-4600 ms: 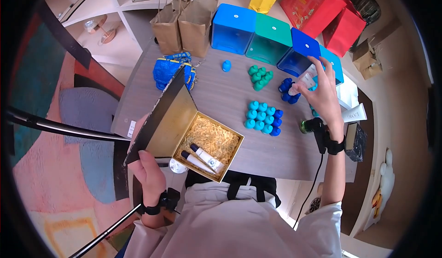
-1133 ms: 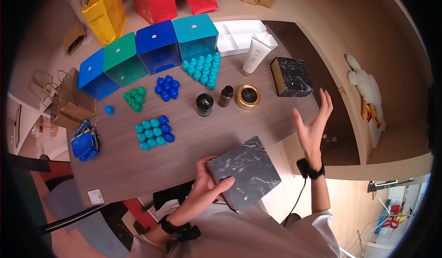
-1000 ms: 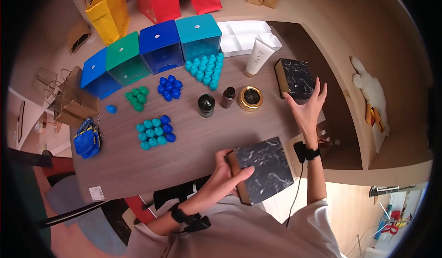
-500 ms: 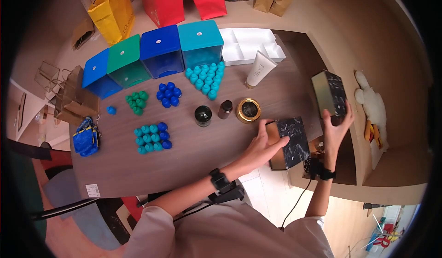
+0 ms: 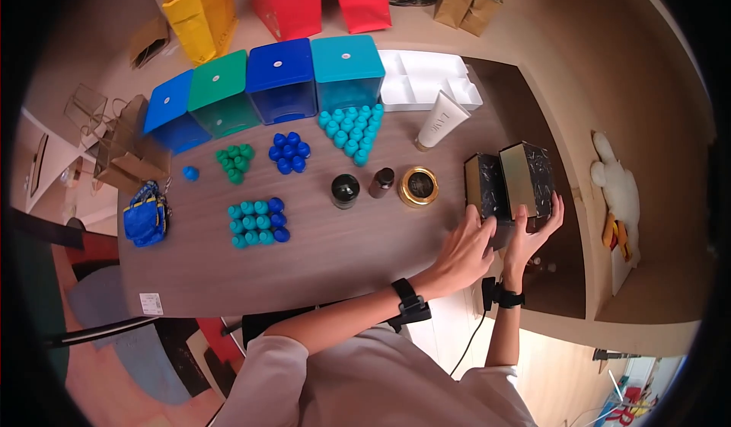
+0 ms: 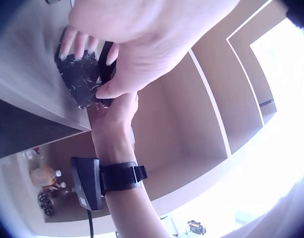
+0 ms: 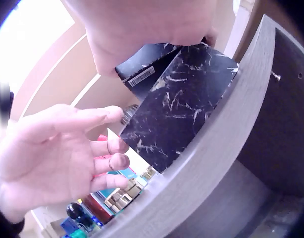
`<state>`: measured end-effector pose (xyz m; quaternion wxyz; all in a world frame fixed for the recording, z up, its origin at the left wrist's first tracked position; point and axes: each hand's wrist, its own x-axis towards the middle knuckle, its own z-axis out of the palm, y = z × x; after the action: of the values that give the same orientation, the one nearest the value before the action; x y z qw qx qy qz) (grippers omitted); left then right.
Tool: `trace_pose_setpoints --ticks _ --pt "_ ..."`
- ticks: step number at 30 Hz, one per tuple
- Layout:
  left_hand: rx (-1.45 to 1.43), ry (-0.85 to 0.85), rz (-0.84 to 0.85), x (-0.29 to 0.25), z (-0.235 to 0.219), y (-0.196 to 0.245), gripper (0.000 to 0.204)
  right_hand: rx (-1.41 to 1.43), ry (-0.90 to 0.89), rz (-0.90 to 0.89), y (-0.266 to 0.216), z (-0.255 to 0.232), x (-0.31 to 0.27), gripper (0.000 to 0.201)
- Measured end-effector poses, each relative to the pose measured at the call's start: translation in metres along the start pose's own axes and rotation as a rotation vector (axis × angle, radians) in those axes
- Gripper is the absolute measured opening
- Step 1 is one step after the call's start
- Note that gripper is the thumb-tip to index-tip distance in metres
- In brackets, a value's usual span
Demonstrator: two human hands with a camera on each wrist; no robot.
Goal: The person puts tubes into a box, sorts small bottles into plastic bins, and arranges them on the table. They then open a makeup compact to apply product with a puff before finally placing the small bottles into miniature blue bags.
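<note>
Two black marble-patterned boxes stand side by side at the table's right end. My right hand (image 5: 531,240) grips the right-hand box (image 5: 533,179) between thumb and fingers; in the right wrist view a barcode shows on this box (image 7: 142,77). The other box (image 5: 484,185) sits along the table edge, its marbled side (image 7: 186,104) facing the right wrist camera. My left hand (image 5: 463,255) is at its near end. From the right wrist, the left hand (image 7: 53,153) shows thumb and fingers extended, fingertips right at the box's corner. In the left wrist view, its fingers overlap a marbled box (image 6: 80,77).
Left of the boxes stand a gold-rimmed jar (image 5: 419,188), a small dark bottle (image 5: 381,183), a black-topped jar (image 5: 345,191) and a white tube (image 5: 442,121). Small bottles in groups, coloured bins (image 5: 349,69) and a white divided tray (image 5: 426,80) lie beyond. A shelf unit (image 5: 563,275) adjoins the right.
My left hand has carried its box right, onto the table's right end. The right hand has taken hold of the second box, shifted it right and now holds it alongside.
</note>
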<state>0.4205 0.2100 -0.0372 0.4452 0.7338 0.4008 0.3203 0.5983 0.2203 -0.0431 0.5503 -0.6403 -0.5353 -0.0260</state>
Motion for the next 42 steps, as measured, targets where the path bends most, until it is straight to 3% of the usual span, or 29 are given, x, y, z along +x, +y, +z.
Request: trace_pose_setpoints --ticks 1,5,8,12,14,16,18,21,23,26,27,29,32,34,36,42 --pt "-0.018 0.092 0.055 0.003 0.008 -0.011 0.036 -0.029 -0.006 -0.003 -0.001 0.003 0.001 0.081" --pt "0.014 0.122 0.09 0.02 0.011 -0.023 0.035 -0.012 0.007 -0.112 -0.001 0.019 0.009 0.081" --pt "0.004 0.126 0.079 0.022 0.017 -0.024 0.041 -0.114 -0.004 -0.046 -0.001 0.012 0.014 0.085" --pt "0.029 0.211 0.144 0.002 0.02 -0.024 0.039 -0.067 0.042 -0.147 -0.024 -0.019 0.017 0.086" --pt "0.005 0.157 0.297 -0.028 0.007 -0.02 0.037 -0.213 -0.002 -0.32 -0.05 -0.046 0.014 0.088" --pt "0.002 0.061 0.331 -0.081 -0.033 -0.001 0.034 -0.23 -0.07 -0.318 -0.074 -0.066 -0.005 0.095" --pt "0.065 0.264 0.504 -0.14 -0.086 0.026 0.032 -0.2 -0.203 -0.368 -0.089 -0.077 -0.033 0.108" --pt "0.368 0.302 0.538 -0.216 -0.159 0.047 0.035 0.002 -0.515 -0.358 -0.098 -0.072 -0.086 0.117" --pt "0.531 0.37 0.554 -0.239 -0.174 0.04 0.037 0.179 -0.755 -0.373 -0.103 -0.056 -0.11 0.12" --pt "0.565 0.202 0.293 -0.254 -0.178 0.034 0.064 0.435 -1.059 -0.369 -0.124 -0.008 -0.125 0.116" --pt "0.57 0.206 0.295 -0.254 -0.177 0.029 0.064 0.47 -1.113 -0.408 -0.129 0.008 -0.127 0.119" --pt "0.586 0.079 0.166 -0.247 -0.167 0.01 0.085 0.44 -1.153 -0.534 -0.132 0.03 -0.128 0.128" --pt "0.739 0.095 0.135 -0.24 -0.151 -0.011 0.095 0.35 -1.259 -0.595 -0.147 0.034 -0.109 0.134" --pt "0.716 0.107 0.129 -0.239 -0.145 -0.013 0.084 0.269 -1.337 -0.589 -0.154 0.031 -0.099 0.137" --pt "0.937 0.082 0.171 -0.238 -0.143 -0.015 0.075 0.194 -1.384 -0.583 -0.161 0.028 -0.093 0.137" --pt "0.945 0.086 0.146 -0.236 -0.139 -0.018 0.075 0.0 -1.451 -0.596 -0.182 0.011 -0.07 0.127"
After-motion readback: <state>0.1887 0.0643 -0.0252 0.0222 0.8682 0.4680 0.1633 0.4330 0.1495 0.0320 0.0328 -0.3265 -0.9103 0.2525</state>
